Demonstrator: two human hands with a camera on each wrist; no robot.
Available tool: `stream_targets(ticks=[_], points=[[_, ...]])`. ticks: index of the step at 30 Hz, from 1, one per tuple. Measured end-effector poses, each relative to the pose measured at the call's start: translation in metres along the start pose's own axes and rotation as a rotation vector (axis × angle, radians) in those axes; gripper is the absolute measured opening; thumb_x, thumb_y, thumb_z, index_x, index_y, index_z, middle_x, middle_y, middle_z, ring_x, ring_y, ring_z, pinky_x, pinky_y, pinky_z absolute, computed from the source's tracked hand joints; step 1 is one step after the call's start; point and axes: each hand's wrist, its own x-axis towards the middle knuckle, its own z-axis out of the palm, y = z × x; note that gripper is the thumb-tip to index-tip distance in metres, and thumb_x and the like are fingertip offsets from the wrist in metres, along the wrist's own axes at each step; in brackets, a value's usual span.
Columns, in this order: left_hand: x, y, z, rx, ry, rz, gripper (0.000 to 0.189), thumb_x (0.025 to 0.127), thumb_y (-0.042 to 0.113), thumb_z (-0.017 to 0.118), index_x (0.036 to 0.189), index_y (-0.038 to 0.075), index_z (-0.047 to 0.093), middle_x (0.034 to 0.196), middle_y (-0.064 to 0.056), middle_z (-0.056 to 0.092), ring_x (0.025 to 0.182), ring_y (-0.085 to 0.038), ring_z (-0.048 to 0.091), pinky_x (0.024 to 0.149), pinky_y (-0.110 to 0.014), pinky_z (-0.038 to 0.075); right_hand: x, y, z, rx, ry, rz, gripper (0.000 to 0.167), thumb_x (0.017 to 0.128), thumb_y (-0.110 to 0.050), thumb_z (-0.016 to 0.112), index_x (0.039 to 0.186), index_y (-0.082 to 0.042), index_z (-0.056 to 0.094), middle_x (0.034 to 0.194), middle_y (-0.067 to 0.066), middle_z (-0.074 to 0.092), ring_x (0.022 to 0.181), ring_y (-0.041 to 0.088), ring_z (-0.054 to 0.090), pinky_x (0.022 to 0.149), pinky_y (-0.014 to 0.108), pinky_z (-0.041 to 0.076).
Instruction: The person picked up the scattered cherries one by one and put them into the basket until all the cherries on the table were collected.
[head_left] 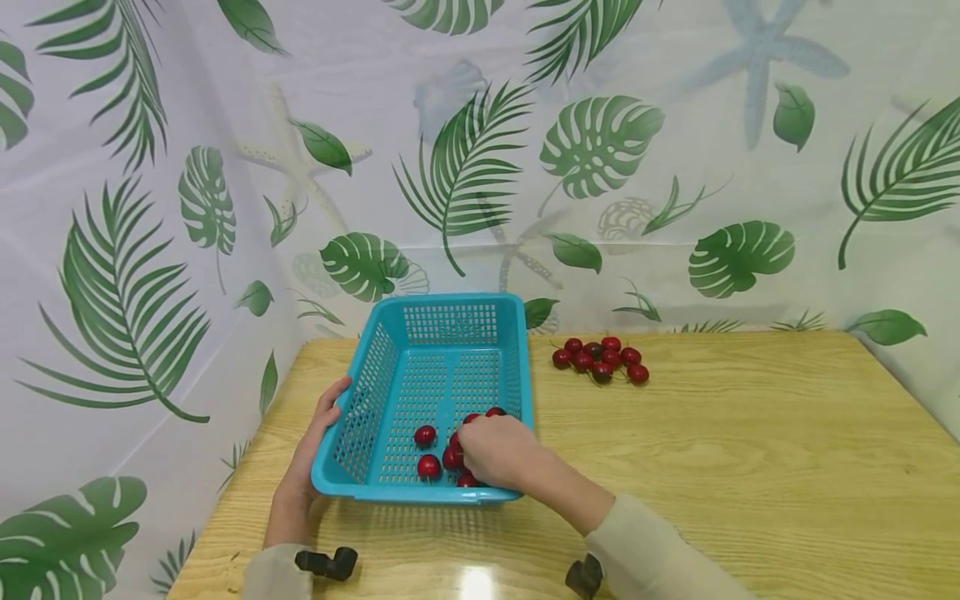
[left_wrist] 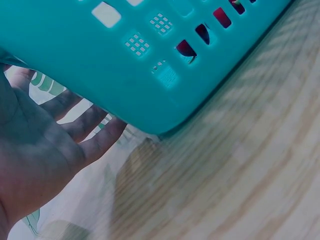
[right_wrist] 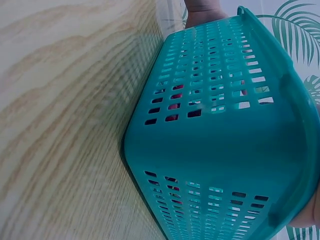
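A blue plastic basket (head_left: 447,492) with slotted walls sits on the wooden table, several red cherries (head_left: 429,467) lying at its near end. My left hand (head_left: 309,446) rests against the outer left wall, its fingertips at the rim. In the left wrist view its palm (left_wrist: 35,135) faces the wall with the fingers stretched out. Over the near right corner, my right hand (head_left: 498,452) reaches down inside among the cherries. Its fingertips are hidden, so I cannot tell whether they grip a cherry. Red cherries (left_wrist: 186,49) also show through the slots in the left wrist view.
Beyond the basket's right side, another cluster of cherries (head_left: 602,371) lies on the table (head_left: 750,450) near its back edge. A leaf-patterned cloth (head_left: 480,192) hangs behind and along the left. Black wrist mounts (head_left: 327,564) are worn at both sleeves.
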Motion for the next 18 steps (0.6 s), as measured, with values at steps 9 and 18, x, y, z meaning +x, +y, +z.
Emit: stream_targets(ticks=[9,18], points=[[0.0009,0.0104,0.0094,-0.021,0.018,-0.043,0.054,0.104,0.016,0.022,0.156,0.006,0.016,0.16,-0.025,0.008,0.147,-0.043,0.013,0.119,-0.053,0.011,0.0017,-0.0005,-0.0019,-0.086,-0.063,0.032,0.025,0.084,-0.006,0.063,0.064,-0.018,0.056,0.064,-0.003,0.053,0.056,0.013,0.048,0.051,0.035,0.05],[0.0028,0.0097,0.0085,-0.004,0.015,-0.043,0.054,0.104,0.019,0.022,0.156,0.004,0.013,0.16,-0.025,0.008,0.146,-0.041,0.017,0.118,-0.045,0.018,0.0031,-0.0011,0.0014,-0.125,-0.078,0.058,0.017,0.084,-0.008,0.068,0.071,-0.017,0.061,0.075,-0.001,0.062,0.064,0.015,0.058,0.056,0.039,0.055]])
